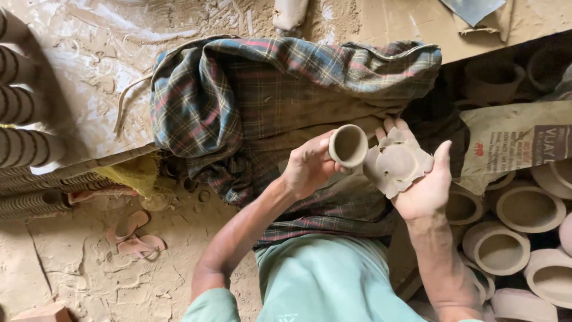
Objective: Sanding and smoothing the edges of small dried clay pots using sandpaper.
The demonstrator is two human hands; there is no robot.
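The left hand (307, 166) is clenched around a small clay cup (348, 145), fingers wrapped about its lower part, the open mouth turned toward the camera and tilted slightly right. The right hand (424, 182) lies palm up and flat, fingers spread, not closed on anything; a thin, ragged-edged slab of clay (396, 163) rests across its palm and fingers. The cup's rim sits just beside the slab's left edge, close enough that I cannot tell whether they touch. Both are held in the air above the person's lap, over a plaid cloth (250, 89) that drapes from a mud-smeared counter (89, 53) down across the knees. Below the hands shows a pale green garment (322, 280). To the right, rows of unfired clay pots (527, 209) stand with mouths up, partly under a printed sack (512, 140). At the far left edge stand ribbed stacks of dark clay pieces (21, 128). A pair of pink sandals (134, 235) lies on the dried mud floor (71, 268) lower left
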